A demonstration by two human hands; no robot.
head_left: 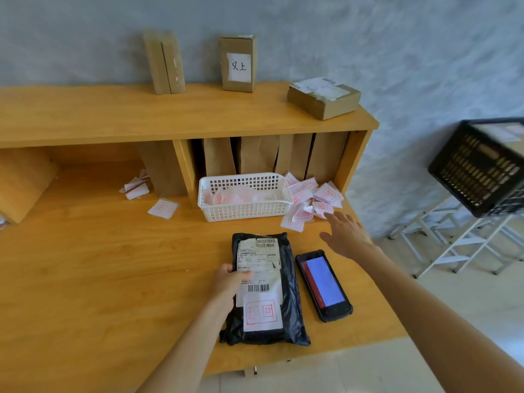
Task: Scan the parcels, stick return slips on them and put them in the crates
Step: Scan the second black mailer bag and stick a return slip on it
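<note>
A black parcel (pixel 265 290) lies flat on the wooden tabletop (pixel 113 265), near its front edge, with a white shipping label facing up and a red-stamped return slip (pixel 262 314) stuck on its near end. The left hand (pixel 231 280) grips the parcel's left edge, thumb lying over the label and the other fingers hidden under the bag. Just right of the parcel, a handheld scanner (pixel 323 285) lies face up with its screen lit blue. Beyond the scanner, the right hand (pixel 344 232) is stretched out flat and open, holding nothing, its fingertips at the edge of a loose heap of slips (pixel 312 199). Whether they touch the paper I cannot tell. Behind the parcel sits a white basket (pixel 245 195) with more slips inside, the heap lying at its right. One single slip (pixel 163 208) lies left of the basket. Far right of the parcel, off the tabletop, a black crate (pixel 479 168) rests on a white rack (pixel 453 245).
</note>
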